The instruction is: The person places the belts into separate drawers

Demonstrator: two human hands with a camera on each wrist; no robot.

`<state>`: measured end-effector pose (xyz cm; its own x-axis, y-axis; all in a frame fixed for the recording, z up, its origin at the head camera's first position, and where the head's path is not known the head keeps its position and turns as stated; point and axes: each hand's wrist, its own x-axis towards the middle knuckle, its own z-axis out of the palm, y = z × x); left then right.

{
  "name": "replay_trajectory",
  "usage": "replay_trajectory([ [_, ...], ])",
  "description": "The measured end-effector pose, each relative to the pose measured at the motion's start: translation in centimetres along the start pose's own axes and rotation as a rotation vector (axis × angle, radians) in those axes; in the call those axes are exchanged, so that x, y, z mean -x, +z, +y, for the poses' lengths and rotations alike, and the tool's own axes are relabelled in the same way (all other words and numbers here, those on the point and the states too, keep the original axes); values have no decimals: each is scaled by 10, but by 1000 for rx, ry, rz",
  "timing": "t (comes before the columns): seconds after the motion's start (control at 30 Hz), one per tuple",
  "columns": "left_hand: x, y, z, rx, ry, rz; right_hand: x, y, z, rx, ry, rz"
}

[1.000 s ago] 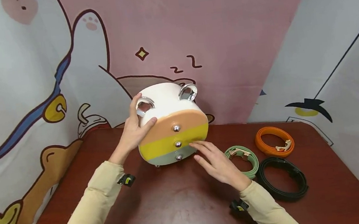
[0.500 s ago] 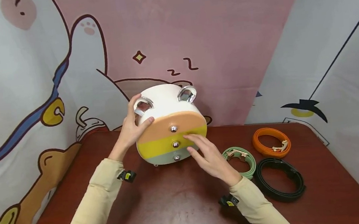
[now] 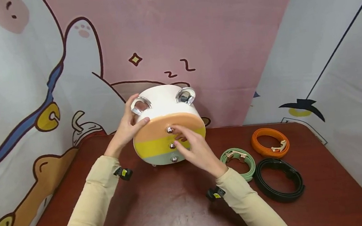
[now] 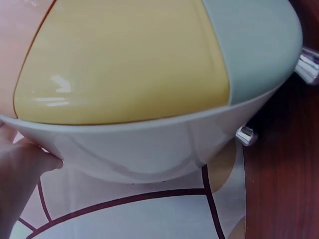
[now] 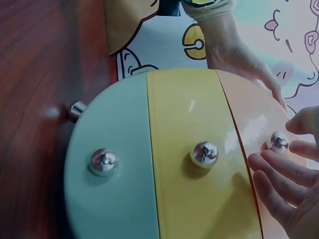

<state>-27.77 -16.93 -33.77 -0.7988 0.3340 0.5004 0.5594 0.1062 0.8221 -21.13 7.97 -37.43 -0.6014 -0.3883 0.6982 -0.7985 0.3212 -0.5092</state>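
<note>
A small oval drawer cabinet (image 3: 162, 96) stands on the table, white-bodied, with two silver ear-like rings on top. Its front has an orange drawer (image 3: 149, 129), a yellow drawer (image 3: 148, 149) and a green drawer (image 3: 154, 160), each with a round silver knob. My left hand (image 3: 124, 128) grips the cabinet's upper left side, thumb on the front edge, fingers beside the left ring. With fingers spread and slightly bent, my right hand (image 3: 196, 150) reaches across the front. Its fingertips are right at the orange drawer's knob (image 5: 277, 143) in the right wrist view.
To the right on the dark red table (image 3: 164, 210) lie three coiled belts: a green belt (image 3: 250, 162), an orange belt (image 3: 261, 150) and a black belt (image 3: 280, 196). Behind the table hangs a cartoon-printed cloth (image 3: 220, 42).
My right hand has moved up and left, from the lower right of the cabinet's front to the top knob. The left hand keeps its grip. The head view has shifted slightly.
</note>
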Motion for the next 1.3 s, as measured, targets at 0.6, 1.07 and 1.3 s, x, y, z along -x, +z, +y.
replay_trajectory([
  [0.6, -7, -13, 5, 94, -2, -82, -27, 9, 7, -76, -6, 101],
  [1.07, -7, -14, 49, -210, -126, -133, -17, 3, 2, -118, -40, 54],
  [1.3, -11, -20, 24, -235, -145, -116, -14, -2, -3, -98, -37, 20],
])
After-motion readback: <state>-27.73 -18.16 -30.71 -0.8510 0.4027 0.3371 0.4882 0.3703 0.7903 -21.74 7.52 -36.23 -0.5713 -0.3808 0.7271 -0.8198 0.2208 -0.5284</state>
